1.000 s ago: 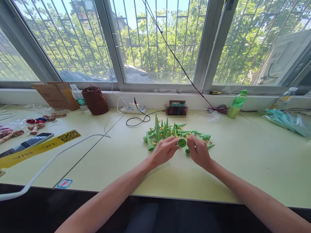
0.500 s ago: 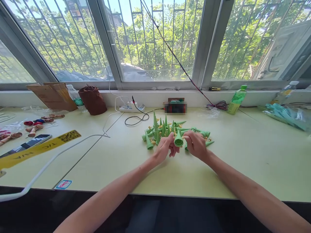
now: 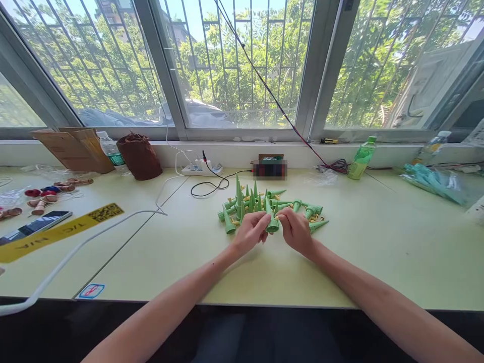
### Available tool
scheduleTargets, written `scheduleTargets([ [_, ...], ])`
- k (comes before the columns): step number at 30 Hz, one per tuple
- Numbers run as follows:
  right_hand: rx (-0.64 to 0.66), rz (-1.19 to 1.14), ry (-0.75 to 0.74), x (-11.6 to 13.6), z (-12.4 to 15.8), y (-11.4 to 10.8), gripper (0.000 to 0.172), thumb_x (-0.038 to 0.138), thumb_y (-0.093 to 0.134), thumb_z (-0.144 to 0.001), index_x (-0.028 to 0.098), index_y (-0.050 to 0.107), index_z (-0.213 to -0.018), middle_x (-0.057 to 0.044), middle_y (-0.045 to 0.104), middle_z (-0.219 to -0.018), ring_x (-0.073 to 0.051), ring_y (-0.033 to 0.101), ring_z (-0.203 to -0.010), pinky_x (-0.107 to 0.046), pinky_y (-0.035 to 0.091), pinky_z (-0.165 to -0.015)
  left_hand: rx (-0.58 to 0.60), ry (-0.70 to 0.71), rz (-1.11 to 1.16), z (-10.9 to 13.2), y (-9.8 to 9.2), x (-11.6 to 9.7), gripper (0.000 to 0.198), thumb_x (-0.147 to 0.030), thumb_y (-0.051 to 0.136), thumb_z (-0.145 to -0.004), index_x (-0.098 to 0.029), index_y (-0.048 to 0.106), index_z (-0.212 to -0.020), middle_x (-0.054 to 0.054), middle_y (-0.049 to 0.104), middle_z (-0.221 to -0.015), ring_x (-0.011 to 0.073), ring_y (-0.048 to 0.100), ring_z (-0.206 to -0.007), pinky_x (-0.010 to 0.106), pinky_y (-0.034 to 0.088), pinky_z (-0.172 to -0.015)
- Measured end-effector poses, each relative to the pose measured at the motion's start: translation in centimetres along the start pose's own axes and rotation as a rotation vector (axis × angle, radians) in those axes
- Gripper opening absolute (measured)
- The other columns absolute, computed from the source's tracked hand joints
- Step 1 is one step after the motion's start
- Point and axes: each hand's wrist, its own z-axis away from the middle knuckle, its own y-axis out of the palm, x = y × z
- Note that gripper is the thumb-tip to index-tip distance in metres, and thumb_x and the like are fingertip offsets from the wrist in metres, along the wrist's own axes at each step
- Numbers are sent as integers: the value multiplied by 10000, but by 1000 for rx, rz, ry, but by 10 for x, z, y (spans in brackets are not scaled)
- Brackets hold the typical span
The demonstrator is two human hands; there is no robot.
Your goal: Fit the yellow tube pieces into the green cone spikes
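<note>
My left hand [image 3: 251,233] is closed on a green plastic cone [image 3: 272,226], its wide hollow end turned toward me and its tip pointing away. From the other side my right hand [image 3: 298,233] pinches a small yellowish piece [image 3: 278,217] against the cone's side; the fingers partly cover it, so its exact kind cannot be made out. Just beyond both hands lies a pile of similar green cones [image 3: 228,222], some standing and others on their sides. Small yellowish parts [image 3: 314,217] are mixed among them.
Behind the pile are a power strip [image 3: 202,170] and a black cable [image 3: 212,191]. A brown bag [image 3: 139,157] stands back left, a green bottle [image 3: 362,159] back right. At left, a white cable [image 3: 94,234] and yellow tag [image 3: 60,232] hang close to the camera.
The held cone has tipped, so less of its open end shows. My right hand has come closer to it, with the small piece at its side. The camera view has shifted slightly.
</note>
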Motion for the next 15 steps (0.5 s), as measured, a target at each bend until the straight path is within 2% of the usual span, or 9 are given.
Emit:
scheduleTargets([
  [4, 25, 18, 43, -1, -3, -2, 246, 209, 405, -995, 215, 459, -755, 35, 477, -570, -109, 403, -466, -231, 328, -505, 0, 45, -54, 0, 0, 0, 400, -513, 516, -914, -144, 526, -759, -44, 428, -561, 72, 471, -428, 194, 340, -414],
  [9, 65, 23, 77, -4, -7, -5, 314, 243, 397, -999, 223, 397, -686, 50, 393, -534, -109, 347, -451, -238, 299, -492, -17, 146, -178, 1, 3, -3, 293, -437, 539, -921, -149, 536, -872, -37, 434, -622, 63, 443, -459, 185, 344, -417],
  [15, 99, 33, 125, -8, -8, -7, 321, 266, 390, -1002, 223, 392, -684, 48, 400, -534, -110, 355, -458, -236, 305, -504, -131, 340, -403, -1, 6, 1, 176, -325, 558, -917, -150, 577, -904, 20, 458, -857, 44, 460, -549, 156, 394, -429],
])
